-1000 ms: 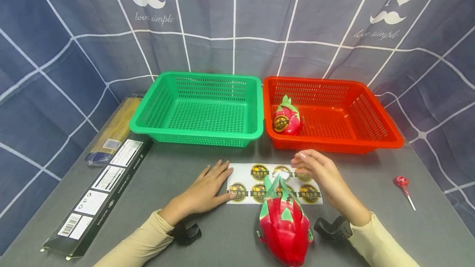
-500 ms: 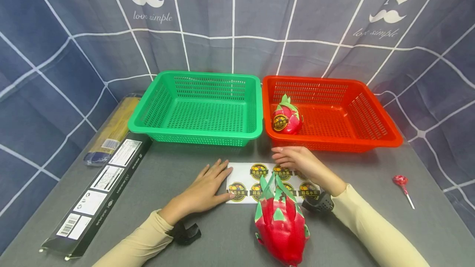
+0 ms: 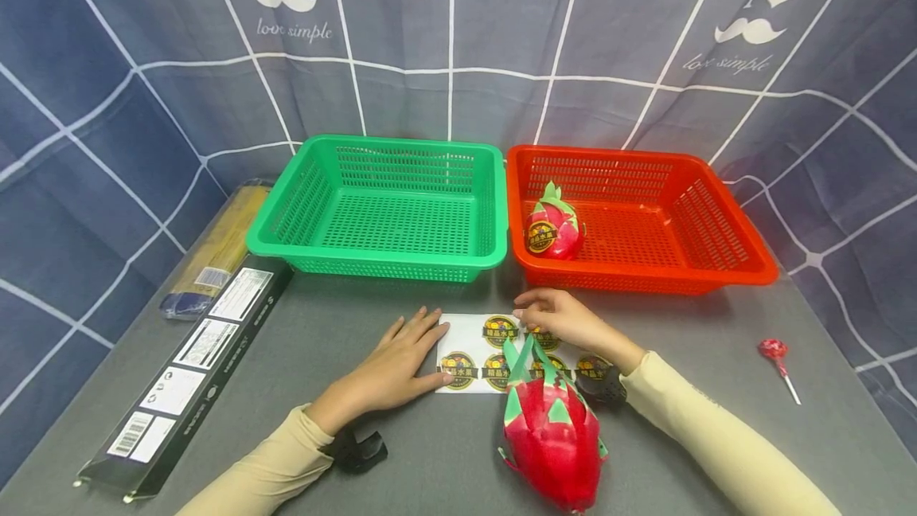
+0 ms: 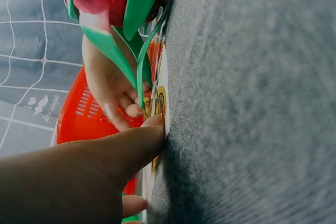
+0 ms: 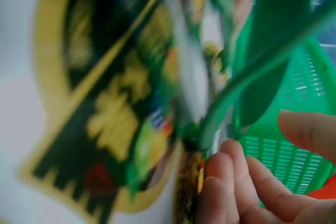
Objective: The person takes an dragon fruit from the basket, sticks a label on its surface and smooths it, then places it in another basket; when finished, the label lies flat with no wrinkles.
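Note:
A white sheet of round fruit stickers (image 3: 458, 329) lies on the grey table. My left hand (image 3: 397, 365) rests on its left edge, fingers spread; the left wrist view shows the thumb (image 4: 147, 135) touching the sheet. Over the upper middle of the sheet is my right hand (image 3: 573, 321), fingertips by a sticker in the top row. In the right wrist view its fingers (image 5: 231, 177) bend near the sheet and the thumb stands apart from them. A large red dragon fruit (image 3: 555, 440) lies in front, its green leaves covering part of the lower stickers.
A green basket (image 3: 372, 257) stands behind the sheet, beside a red basket (image 3: 645, 273) holding a smaller stickered dragon fruit (image 3: 566, 239). Left are a long black box (image 3: 193, 377) and a yellow package (image 3: 222, 249). A lollipop (image 3: 777, 357) lies at right.
My right hand has moved left across the sheet to the top row, and its fingers are more bent. The large dragon fruit has shifted slightly. My left hand stays in place.

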Demonstrator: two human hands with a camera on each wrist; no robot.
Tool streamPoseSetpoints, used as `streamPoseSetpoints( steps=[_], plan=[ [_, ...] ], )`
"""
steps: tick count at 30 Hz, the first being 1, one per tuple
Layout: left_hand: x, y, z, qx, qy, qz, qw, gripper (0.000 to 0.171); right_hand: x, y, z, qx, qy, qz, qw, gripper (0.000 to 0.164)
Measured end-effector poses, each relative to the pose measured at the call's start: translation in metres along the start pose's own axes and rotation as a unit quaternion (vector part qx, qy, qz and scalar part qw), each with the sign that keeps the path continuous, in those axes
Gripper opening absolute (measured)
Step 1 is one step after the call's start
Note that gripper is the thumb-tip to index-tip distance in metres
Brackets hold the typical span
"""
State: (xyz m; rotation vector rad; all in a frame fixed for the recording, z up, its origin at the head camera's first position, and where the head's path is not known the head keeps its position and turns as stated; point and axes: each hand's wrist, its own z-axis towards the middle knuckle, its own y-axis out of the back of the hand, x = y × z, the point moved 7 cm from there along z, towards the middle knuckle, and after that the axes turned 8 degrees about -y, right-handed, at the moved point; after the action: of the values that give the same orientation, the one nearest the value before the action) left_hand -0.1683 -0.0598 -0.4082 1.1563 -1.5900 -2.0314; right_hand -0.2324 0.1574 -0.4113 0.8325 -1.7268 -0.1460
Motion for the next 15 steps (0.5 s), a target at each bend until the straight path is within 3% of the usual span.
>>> streamPoseSetpoints(
  steps=[4, 15],
  plan=[
    [-0.0006, 0.0, 0.0005, -0.001, -0.001, 0.001, 1.0, 0.072, 0.0055, -0.0035, 0.0003, -0.028, 0.026, -0.057, 0.998, 0.036],
    [0.0, 0.0006, -0.0002, 0.002, 0.004, -0.001, 1.0, 0.072, 0.0063, -0.0095, 0.0018, -0.039, 0.036, -0.058, 0.997, 0.039]
  ],
)
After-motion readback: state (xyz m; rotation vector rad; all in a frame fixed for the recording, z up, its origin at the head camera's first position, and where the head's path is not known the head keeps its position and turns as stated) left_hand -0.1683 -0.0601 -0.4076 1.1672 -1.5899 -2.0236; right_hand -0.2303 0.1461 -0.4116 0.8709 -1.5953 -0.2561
